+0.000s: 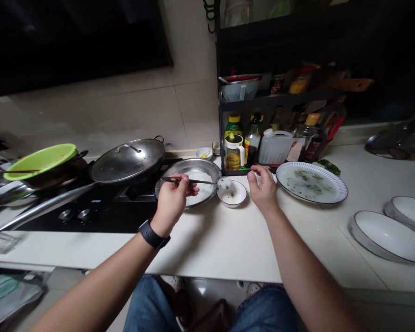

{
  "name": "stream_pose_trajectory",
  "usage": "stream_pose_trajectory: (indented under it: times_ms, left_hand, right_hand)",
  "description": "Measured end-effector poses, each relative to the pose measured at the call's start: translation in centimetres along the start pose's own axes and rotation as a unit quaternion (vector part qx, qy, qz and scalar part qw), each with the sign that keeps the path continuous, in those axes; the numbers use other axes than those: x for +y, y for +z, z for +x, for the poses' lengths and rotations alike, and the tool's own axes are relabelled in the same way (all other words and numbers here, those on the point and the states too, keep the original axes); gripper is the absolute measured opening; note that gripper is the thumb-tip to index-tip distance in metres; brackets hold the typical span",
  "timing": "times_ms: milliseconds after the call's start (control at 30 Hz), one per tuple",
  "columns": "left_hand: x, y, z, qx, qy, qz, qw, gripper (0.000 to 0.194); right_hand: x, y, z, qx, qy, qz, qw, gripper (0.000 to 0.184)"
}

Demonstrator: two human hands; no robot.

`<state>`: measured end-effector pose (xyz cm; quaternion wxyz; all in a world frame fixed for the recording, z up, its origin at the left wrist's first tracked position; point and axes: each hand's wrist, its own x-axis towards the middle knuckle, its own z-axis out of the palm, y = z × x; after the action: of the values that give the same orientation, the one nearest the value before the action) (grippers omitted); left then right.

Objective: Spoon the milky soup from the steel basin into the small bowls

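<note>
The metal spoon (pixel 202 182) is clamped in the left hand's (pixel 172 203) grip, the right hand's (pixel 262 191) grip unclear.

This is a home kitchen (cooking at domestic scale, nothing commercial): a gas hob (pixel 90 216) carrying a lidded wok (pixel 127 161) is set into a white worktop (pixel 214 249) below a tiled wall (pixel 107 110), beside a black rack (pixel 280 103) of sauce bottles and a steel bowl (pixel 193 167) of rice.
</note>
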<state>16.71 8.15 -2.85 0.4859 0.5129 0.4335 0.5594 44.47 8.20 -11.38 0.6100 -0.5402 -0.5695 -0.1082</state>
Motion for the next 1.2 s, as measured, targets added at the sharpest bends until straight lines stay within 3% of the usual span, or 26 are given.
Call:
stream_pose_trajectory:
  times_ms: [200,300,433,533,600,700,800,967,1067,1200]
  left_hand:
    - [-2.2,1.7,-2.4,-0.055,0.037,0.064,0.996,0.034]
    - [-2.6,1.7,-3.6,-0.095,0.102,0.156,0.978,0.022]
    - [-2.8,0.5,-4.3,-0.193,0.273,0.287,0.898,0.016]
    - [-3.1,-0.6,-4.2,-0.256,0.341,0.308,0.85,0.021]
    - [-3.1,-1.1,-4.1,-0.234,0.327,0.292,0.868,0.019]
    - [-2.6,-1.7,-3.4,-0.117,0.243,0.21,0.94,0.018]
    - [-2.0,-2.5,-1.8,-0.005,0.175,0.129,0.976,0.03]
    - [-2.5,-4.6,1.9,0.066,0.128,0.143,0.979,0.032]
    - [-3.6,-5.6,2.9,0.06,0.11,0.206,0.97,0.031]
    - [-4.6,-5.3,2.7,0.037,0.118,0.262,0.957,0.028]
  right_hand:
    - [0.0,0.0,0.0,-0.008,0.004,0.0,1.0,0.03]
    - [0.0,-0.1,0.0,-0.008,0.003,-0.004,1.0,0.029]
    - [0.0,-0.1,0.0,-0.003,-0.002,-0.004,1.0,0.029]
    - [0.0,0.0,0.0,-0.003,-0.001,-0.006,1.0,0.029]
    - [0.0,0.0,0.0,-0.003,0.003,-0.007,1.0,0.03]
    - [0.0,0.0,0.0,-0.003,0.003,-0.003,1.0,0.031]
    - [0.0,0.1,0.0,-0.006,0.001,0.0,1.0,0.031]
    - [0.0,0.1,-0.1,-0.012,-0.003,-0.002,1.0,0.03]
    - [0.1,0.2,-0.1,-0.016,-0.006,-0.003,1.0,0.03]
    - [0.1,0.2,-0.2,-0.017,-0.013,-0.001,1.0,0.029]
